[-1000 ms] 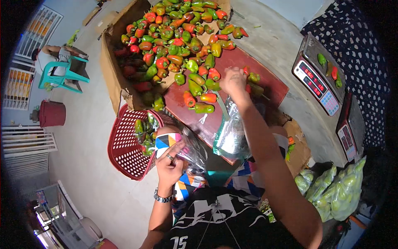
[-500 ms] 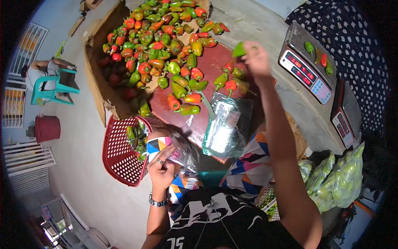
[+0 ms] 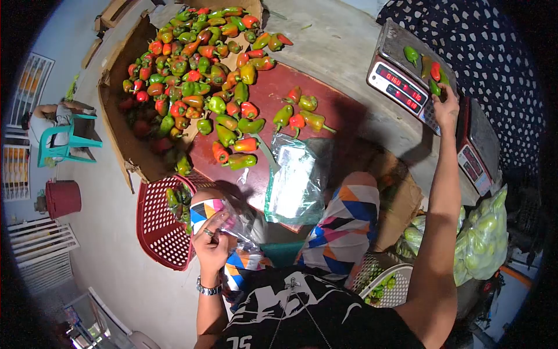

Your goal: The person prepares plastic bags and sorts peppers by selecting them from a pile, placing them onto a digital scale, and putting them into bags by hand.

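Observation:
My right hand (image 3: 446,109) reaches to the farther digital scale (image 3: 397,96). Its fingers are closed on a green pepper (image 3: 435,87) at the front edge of the weighing plate. Beside it on the plate lie a green pepper (image 3: 411,55), a red pepper (image 3: 435,71) and others. Over my left knee, my left hand (image 3: 210,244) pinches a clear plastic bag (image 3: 239,225). A flat stack of clear bags (image 3: 296,180) rests on the red board (image 3: 267,96) between my legs, with several loose peppers (image 3: 315,120) just beyond.
A torn cardboard box (image 3: 113,119) with a large heap of peppers (image 3: 192,75) stands ahead left. A red perforated basket (image 3: 165,224) is by my left leg. At right are a second scale (image 3: 478,151), filled plastic bags (image 3: 482,238) and a pale basket (image 3: 401,291). A person sits on a green chair (image 3: 72,136).
My right hand has carried the green pepper rightward from above the red board to the scale's plate. My left hand keeps hold of the clear bag. The whole view has shifted slightly.

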The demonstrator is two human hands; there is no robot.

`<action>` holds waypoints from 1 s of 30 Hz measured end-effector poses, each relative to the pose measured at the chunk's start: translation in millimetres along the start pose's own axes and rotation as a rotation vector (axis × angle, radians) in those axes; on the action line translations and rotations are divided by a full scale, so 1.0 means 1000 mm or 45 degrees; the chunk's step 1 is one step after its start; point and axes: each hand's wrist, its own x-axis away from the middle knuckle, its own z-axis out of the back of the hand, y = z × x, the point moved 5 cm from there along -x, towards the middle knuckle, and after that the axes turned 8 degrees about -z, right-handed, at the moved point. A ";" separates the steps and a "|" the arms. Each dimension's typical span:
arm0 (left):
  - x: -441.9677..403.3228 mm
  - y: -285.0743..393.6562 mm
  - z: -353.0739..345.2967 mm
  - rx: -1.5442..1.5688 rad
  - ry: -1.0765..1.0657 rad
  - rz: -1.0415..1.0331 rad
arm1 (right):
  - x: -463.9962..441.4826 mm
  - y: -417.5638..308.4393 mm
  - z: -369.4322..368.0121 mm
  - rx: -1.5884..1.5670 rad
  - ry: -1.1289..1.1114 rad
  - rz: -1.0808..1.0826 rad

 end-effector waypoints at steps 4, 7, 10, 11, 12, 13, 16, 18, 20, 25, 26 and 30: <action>-0.001 0.001 -0.003 -0.020 -0.012 0.037 | -0.009 -0.008 -0.006 0.075 -0.026 -0.073; -0.002 0.000 -0.004 -0.056 -0.022 0.028 | -0.020 -0.002 -0.023 -0.040 0.020 0.019; -0.003 0.004 -0.004 -0.025 -0.043 0.101 | -0.016 -0.011 -0.027 -0.024 0.056 0.015; -0.003 0.003 -0.005 -0.026 -0.037 0.087 | -0.005 -0.028 -0.016 0.028 0.116 0.079; -0.003 0.003 -0.005 -0.026 -0.032 0.073 | 0.007 -0.040 -0.006 0.082 0.176 0.143; -0.003 0.003 -0.005 -0.021 -0.041 0.066 | 0.016 -0.040 -0.001 0.061 0.311 0.160; 0.000 0.002 -0.003 -0.009 -0.062 0.052 | 0.065 -0.039 0.022 -0.087 0.462 -0.094; -0.001 0.000 -0.002 -0.003 -0.054 0.042 | 0.127 -0.037 0.019 -0.442 0.242 -0.319; -0.002 0.000 -0.002 -0.020 -0.026 0.013 | 0.217 -0.004 -0.027 -0.590 -0.127 -0.074; 0.000 0.001 -0.001 -0.067 -0.036 -0.003 | 0.351 -0.127 0.043 -0.565 -0.877 -0.336; 0.001 0.001 0.000 -0.055 -0.029 -0.019 | 0.359 -0.133 0.051 -0.482 -0.772 -0.307; 0.003 0.000 0.001 -0.004 -0.007 -0.010 | 0.340 -0.156 0.063 -0.384 -0.585 -0.119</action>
